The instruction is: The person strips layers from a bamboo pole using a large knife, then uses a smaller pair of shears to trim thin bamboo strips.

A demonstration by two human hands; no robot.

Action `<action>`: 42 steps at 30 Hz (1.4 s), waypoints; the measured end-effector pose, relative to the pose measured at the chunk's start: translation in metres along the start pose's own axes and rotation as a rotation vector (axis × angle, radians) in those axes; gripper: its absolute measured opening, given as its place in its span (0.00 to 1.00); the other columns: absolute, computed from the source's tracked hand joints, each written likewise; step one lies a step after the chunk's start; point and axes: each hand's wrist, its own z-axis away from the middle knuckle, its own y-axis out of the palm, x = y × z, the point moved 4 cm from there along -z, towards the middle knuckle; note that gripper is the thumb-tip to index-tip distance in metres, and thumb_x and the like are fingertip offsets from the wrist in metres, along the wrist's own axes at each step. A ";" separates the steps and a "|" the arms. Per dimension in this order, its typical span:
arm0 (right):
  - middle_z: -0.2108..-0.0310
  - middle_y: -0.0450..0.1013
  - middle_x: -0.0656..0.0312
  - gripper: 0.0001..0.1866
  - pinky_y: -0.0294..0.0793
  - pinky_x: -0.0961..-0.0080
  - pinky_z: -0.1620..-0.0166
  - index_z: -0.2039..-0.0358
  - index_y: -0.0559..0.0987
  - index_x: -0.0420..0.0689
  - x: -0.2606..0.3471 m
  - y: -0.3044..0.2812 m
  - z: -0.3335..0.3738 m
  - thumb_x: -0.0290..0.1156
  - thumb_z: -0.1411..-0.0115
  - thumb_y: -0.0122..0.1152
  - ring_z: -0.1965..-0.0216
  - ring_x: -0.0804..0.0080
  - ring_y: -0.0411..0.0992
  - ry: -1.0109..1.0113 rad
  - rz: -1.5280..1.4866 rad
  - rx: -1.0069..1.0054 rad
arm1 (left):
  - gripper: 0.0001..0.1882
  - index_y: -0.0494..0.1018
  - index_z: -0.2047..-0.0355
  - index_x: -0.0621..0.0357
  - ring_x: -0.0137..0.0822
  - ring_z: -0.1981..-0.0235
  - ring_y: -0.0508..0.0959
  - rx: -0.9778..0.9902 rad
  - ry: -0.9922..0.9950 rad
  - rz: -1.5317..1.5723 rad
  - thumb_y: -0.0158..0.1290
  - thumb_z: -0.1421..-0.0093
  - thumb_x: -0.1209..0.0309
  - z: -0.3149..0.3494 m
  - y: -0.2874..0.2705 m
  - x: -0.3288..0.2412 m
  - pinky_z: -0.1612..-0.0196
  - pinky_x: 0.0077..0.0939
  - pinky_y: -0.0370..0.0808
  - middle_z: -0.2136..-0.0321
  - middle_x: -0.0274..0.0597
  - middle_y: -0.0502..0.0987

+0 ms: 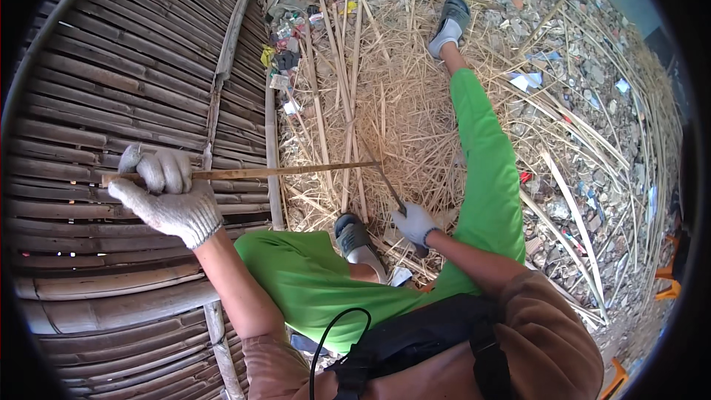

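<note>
My left hand [167, 185], in a white knitted glove, is closed round one end of a long thin bamboo strip [289, 171]. The strip runs level to the right, across the front of my body. My right hand [416, 224], gloved too, grips a knife [391, 189] with a long narrow dark blade. Its handle end pokes out below the fist, and the blade slants up and left. Blade and strip meet near the strip's right end; whether the edge bites into it I cannot tell.
Slatted bamboo wall [118, 133] stands close on my left. Pale shavings [422, 126] and long split strips [352, 67] cover the ground between my legs in green trousers [485, 170]. Rubble and litter [600, 59] lie to the right. An orange plastic piece [666, 274] shows at the right rim.
</note>
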 end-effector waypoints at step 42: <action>0.69 0.81 0.50 0.17 0.81 0.58 0.60 0.55 0.80 0.42 0.195 -0.009 0.049 0.45 0.29 0.59 0.67 0.53 0.83 -0.381 -0.142 0.069 | 0.19 0.78 0.58 0.59 0.22 0.82 0.59 -0.115 -0.056 0.005 0.58 0.27 0.54 0.011 -0.013 0.002 0.79 0.22 0.57 0.82 0.25 0.64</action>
